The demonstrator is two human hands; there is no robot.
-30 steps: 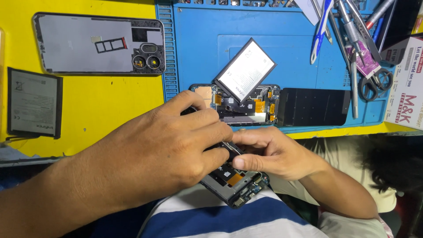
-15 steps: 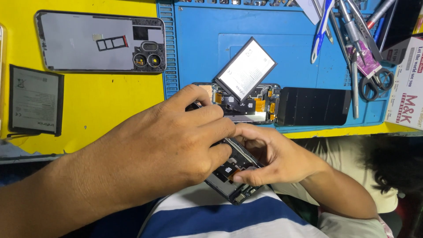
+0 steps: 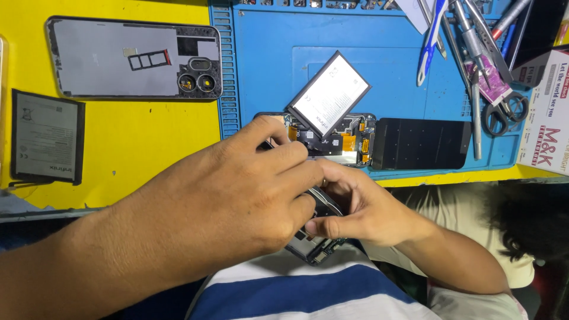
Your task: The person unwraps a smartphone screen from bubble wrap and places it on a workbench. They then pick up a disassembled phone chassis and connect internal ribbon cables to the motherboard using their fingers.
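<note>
My left hand point(image 3: 237, 201) reaches in from the lower left, its fingers curled over the top of a dismantled dark phone frame point(image 3: 314, 246) held above my lap. My right hand point(image 3: 361, 207) comes from the right and pinches the same frame from its side, thumb along the lower edge. Most of the frame is hidden under both hands; only its lower corner with exposed circuitry shows. Just beyond my fingertips, an opened phone point(image 3: 341, 139) lies on the blue mat point(image 3: 267, 65), with a white-faced battery point(image 3: 329, 95) resting tilted across it.
A black screen panel point(image 3: 421, 142) lies right of the opened phone. A grey back cover point(image 3: 118, 56) with a card tray and a loose battery point(image 3: 44, 136) rest on the yellow surface point(image 3: 136, 142). Scissors point(image 3: 504, 109), tweezers and pens crowd the mat's top right beside a white box point(image 3: 548, 112).
My left hand's fingers have crept slightly up toward the opened phone, and my right hand's fingers have shifted their grip on the frame. Nothing on the mat has moved.
</note>
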